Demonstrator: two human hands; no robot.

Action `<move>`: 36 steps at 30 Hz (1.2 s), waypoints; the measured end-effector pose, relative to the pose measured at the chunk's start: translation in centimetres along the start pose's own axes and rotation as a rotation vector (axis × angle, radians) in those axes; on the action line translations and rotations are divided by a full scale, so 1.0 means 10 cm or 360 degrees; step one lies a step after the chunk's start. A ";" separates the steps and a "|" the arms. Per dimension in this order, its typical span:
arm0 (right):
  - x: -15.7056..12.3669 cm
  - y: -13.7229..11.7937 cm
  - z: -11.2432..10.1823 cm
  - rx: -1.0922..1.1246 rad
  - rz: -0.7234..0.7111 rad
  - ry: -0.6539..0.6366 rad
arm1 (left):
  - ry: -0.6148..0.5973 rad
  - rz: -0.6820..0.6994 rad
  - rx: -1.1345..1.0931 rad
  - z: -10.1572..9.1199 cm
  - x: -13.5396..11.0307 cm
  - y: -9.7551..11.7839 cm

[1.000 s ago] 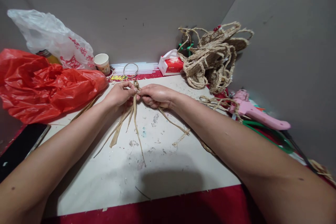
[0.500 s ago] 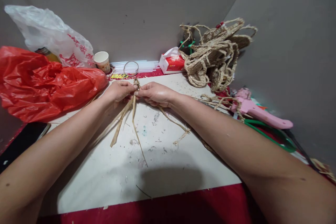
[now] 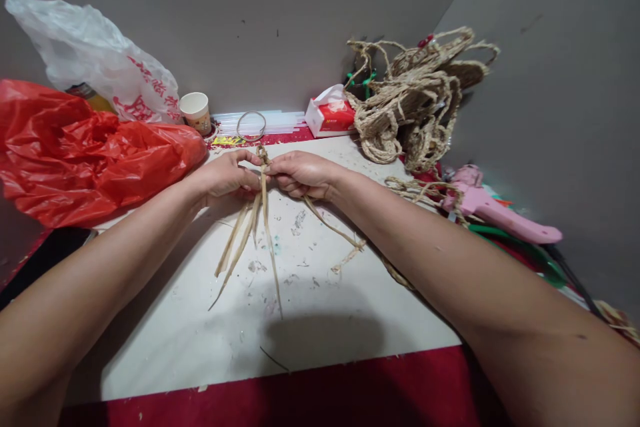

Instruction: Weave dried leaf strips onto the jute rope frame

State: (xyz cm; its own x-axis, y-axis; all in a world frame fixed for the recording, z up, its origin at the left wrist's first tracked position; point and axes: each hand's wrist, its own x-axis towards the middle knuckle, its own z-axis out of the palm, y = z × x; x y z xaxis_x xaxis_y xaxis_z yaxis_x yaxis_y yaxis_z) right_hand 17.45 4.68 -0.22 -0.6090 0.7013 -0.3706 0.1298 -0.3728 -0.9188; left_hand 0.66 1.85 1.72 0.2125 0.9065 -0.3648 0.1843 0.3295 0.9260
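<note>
"Across the worktop (image 3: 165, 347), what could go wrong, do you reckon?"

"Biggest first: that heap of looped braid (image 3: 413, 107) at the far right. If a loop caught a sleeve or strand, it could drag. Nearer the middle, those pale strips (image 3: 265, 207) fan out loose, so they might cross in the wrong order or split if pulled hard."

"And the little knotted top (image 3: 262, 155)?"

"At the far middle, between the two hands. It could slacken if the pinch slips. The right hand (image 3: 306, 173) has its grip closed on the strips just below the knot. The left hand (image 3: 225, 177) has thumb and forefinger spread beside it; I can't tell whether its lower fingers grasp anything."

"Any writing you can read?"

"Not really. On the far left, the whitish plastic bag (image 3: 95, 53) carries red characters, too creased for me. The red and white tissue pack (image 3: 331, 113), far and right of middle, has a tiny yellow mark. The paper cup's (image 3: 195, 107) print is too small, and so is that yellow label's (image 3: 227, 141) beside it."
</note>
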 end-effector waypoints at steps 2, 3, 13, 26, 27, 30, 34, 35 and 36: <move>0.01 0.00 -0.02 0.0049 0.0008 -0.0056 | 0.0004 -0.0010 0.0015 -0.02 0.02 -0.02; 0.01 0.00 -0.02 0.0069 0.0013 -0.0077 | 0.0012 -0.0015 0.0024 -0.02 0.03 -0.04; 0.00 0.00 -0.04 0.0080 0.0009 -0.0122 | 0.0039 -0.0086 -0.0020 -0.04 0.03 0.05; 0.02 0.03 0.09 -0.0239 -0.0117 0.0288 | 0.0084 -0.0078 0.0141 -0.08 0.01 0.16; 0.02 0.04 0.10 -0.0276 -0.0140 0.0337 | 0.0072 -0.0086 0.0109 -0.08 0.00 0.17; 0.03 0.05 0.14 -0.0332 -0.0167 0.0430 | 0.0047 -0.0102 0.0061 -0.04 -0.02 0.20; 0.02 0.04 0.14 -0.0303 -0.0175 0.0390 | 0.0048 -0.0113 0.0078 0.02 -0.03 0.19; 0.01 0.04 0.14 -0.0292 -0.0175 0.0358 | 0.0050 -0.0117 0.0085 0.03 -0.04 0.19; 0.00 0.04 0.14 -0.0289 -0.0173 0.0330 | 0.0053 -0.0117 0.0090 0.04 -0.04 0.19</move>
State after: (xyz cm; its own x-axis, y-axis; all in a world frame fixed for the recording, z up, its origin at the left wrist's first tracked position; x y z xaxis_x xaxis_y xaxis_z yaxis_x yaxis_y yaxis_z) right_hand 16.36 3.69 -0.37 -0.4565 0.8473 -0.2713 0.2216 -0.1870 -0.9570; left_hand 1.30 1.98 3.58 0.1647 0.8889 -0.4275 0.2525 0.3810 0.8894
